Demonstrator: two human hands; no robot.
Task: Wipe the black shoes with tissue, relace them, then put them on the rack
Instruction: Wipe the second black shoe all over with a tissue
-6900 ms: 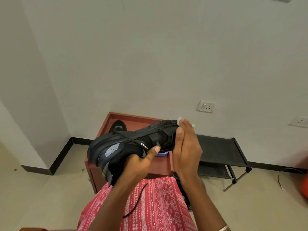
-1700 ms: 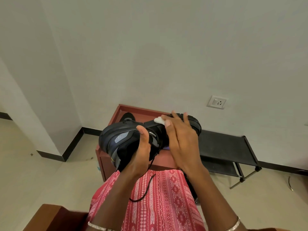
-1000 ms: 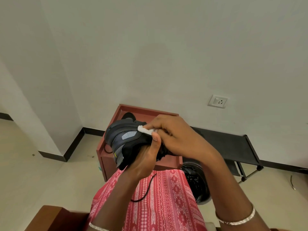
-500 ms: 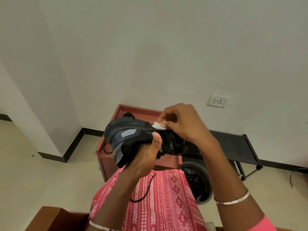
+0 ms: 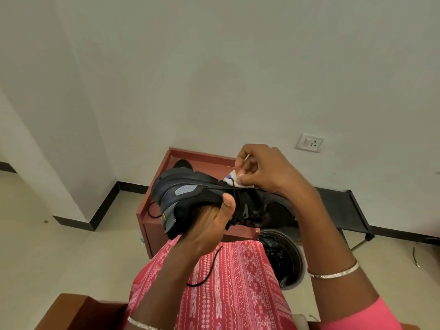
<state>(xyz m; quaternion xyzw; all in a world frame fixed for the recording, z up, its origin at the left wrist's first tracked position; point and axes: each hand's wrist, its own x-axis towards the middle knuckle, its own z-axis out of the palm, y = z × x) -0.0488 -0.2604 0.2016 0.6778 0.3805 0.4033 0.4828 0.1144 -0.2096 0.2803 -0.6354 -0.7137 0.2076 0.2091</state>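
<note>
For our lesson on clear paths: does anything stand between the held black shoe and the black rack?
Nothing visible does. The left hand grips the shoe in open air, in front of the rack.

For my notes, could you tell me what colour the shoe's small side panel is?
The side panel is light grey, finely dotted; head view.

We are seeing a reddish worktop [image 5: 152,231] carrying a black lace [image 5: 150,210] and a dark item [image 5: 182,163]; a bin [image 5: 300,263] and rack [image 5: 338,206] are standing on the floor [image 5: 71,246].
</note>
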